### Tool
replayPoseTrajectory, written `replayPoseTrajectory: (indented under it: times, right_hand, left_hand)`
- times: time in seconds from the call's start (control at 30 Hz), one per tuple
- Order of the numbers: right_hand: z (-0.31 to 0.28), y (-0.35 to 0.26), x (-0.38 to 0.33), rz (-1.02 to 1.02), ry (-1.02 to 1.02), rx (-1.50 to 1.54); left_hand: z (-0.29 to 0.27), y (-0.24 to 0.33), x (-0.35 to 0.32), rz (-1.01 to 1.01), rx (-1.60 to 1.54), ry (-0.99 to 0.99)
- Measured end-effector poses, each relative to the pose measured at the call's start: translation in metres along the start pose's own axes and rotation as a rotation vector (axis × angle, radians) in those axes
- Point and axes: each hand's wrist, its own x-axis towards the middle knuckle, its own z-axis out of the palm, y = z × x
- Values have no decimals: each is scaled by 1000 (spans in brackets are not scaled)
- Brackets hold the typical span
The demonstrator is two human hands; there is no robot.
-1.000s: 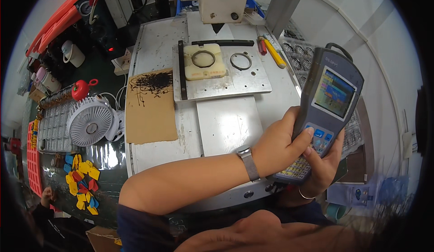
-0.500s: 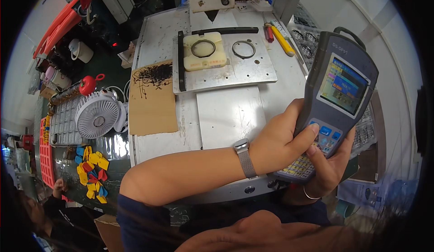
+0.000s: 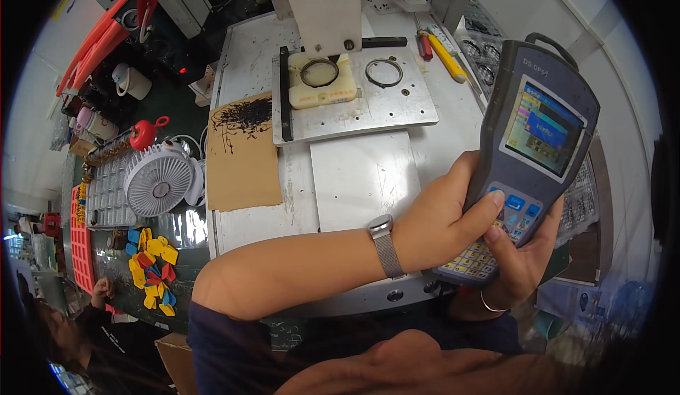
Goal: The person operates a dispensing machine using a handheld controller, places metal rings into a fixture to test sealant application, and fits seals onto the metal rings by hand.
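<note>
Both my hands hold a dark grey handheld controller with a lit screen, tilted at the right. My left hand, with a watch at the wrist, grips its left edge, thumb on a blue key. My right hand is wrapped around the lower right side, its thumb near the keypad. Ahead, a white machine head hangs over a metal fixture plate; its tip cannot be made out. A cream block on the plate bears one dark ring. Another ring lies to its right.
A cardboard sheet with black strands lies left of the plate. Further left are a white fan and coloured plastic pieces. A yellow cutter and red-handled screwdriver lie back right. Another person's hand is at lower left.
The machine head has come down and forward over the plate, now covering part of the black bar behind the block. The view has shifted slightly; my hands keep the same grip.
</note>
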Motion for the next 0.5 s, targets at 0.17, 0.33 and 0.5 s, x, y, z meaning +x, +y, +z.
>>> replayPoseTrajectory:
  times: [0.17,0.33,0.5]
  right_hand:
    - [0,0,0,-7,-6,-10]
    - [-1,0,0,-18,-27,-8]
    - [-3,3,-2,-17,-8,18]
  left_hand:
    - [-1,0,0,39,-8,-20]
    - [-1,2,0,21,13,-8]
    - [-1,3,0,14,-23,-7]
